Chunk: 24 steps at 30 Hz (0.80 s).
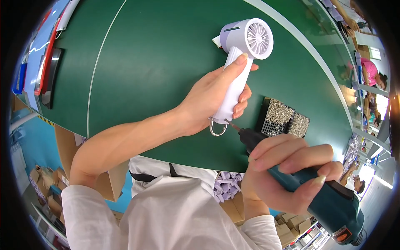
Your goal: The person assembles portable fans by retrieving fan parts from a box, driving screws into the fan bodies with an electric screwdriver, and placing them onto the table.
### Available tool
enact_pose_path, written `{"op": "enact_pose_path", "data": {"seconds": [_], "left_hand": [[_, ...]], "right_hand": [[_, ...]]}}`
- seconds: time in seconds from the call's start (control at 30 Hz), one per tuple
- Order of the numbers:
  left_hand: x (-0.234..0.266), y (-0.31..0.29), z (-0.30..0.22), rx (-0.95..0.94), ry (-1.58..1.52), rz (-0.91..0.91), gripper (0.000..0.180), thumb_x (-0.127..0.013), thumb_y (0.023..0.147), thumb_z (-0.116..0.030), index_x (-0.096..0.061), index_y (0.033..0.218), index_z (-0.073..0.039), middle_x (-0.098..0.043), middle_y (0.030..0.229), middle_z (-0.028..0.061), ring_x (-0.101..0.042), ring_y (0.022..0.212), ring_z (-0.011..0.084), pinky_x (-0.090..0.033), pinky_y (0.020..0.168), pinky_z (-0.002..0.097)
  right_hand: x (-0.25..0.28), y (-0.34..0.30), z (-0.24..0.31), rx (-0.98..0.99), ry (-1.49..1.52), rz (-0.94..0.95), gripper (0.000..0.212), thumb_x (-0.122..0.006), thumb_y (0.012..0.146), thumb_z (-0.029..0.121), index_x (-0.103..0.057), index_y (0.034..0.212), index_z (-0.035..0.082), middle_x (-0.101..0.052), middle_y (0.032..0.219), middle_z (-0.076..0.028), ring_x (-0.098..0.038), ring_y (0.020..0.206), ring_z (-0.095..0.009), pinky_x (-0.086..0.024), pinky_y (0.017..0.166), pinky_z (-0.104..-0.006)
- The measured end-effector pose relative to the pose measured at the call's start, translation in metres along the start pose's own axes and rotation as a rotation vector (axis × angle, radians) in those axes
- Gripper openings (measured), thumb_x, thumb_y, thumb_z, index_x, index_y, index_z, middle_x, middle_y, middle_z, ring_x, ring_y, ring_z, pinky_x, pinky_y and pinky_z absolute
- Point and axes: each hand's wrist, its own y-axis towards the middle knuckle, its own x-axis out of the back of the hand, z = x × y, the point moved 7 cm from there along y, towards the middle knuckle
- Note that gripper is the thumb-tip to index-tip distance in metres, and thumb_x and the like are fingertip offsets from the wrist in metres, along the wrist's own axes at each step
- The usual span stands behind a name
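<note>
My left hand (214,89) is wrapped round the handle of a pale lilac handheld fan (236,89), holding it above the green tabletop. The fan's round grille faces up and to the right, and a metal carabiner loop (218,130) hangs at the handle's lower end. In my right hand (291,166) is a dark teal electric screwdriver (329,200). Its thin bit reaches to the bottom of the fan handle, beside the loop. Whether a screw sits under the tip is too small to tell.
A black tray (277,118) full of small screws lies on the green table (158,50), right of the fan. Below the table edge stands a box of lilac parts (227,185). Red and blue items (43,62) lie at the far left. Other people (371,73) are at the right.
</note>
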Motion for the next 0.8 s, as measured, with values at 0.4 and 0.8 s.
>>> {"op": "enact_pose_path", "data": {"seconds": [0.4, 0.8], "left_hand": [[-0.002, 0.002, -0.003, 0.013, -0.003, 0.017, 0.054, -0.025, 0.101, -0.048, -0.040, 0.130, -0.004, -0.045, 0.068, 0.0011, -0.043, 0.052, 0.0102, -0.039, 0.051, 0.0254], [-0.023, -0.010, -0.050, -0.464, 1.706, -0.265, 0.052, -0.068, 0.081, -0.020, -0.044, 0.123, 0.001, -0.052, 0.103, 0.0185, -0.055, 0.094, 0.0369, -0.047, 0.079, 0.0420]], "right_hand": [[0.014, -0.004, 0.025, 0.241, 0.123, -0.026, 0.036, -0.047, 0.093, 0.033, -0.042, 0.110, 0.002, -0.044, 0.071, -0.009, -0.044, 0.036, -0.019, -0.042, 0.032, -0.0315], [0.130, 0.031, 0.034, 0.118, -0.085, -0.246, 0.024, -0.032, 0.097, 0.025, -0.042, 0.113, 0.010, -0.045, 0.071, -0.011, -0.044, 0.037, -0.022, -0.043, 0.035, -0.0370]]}}
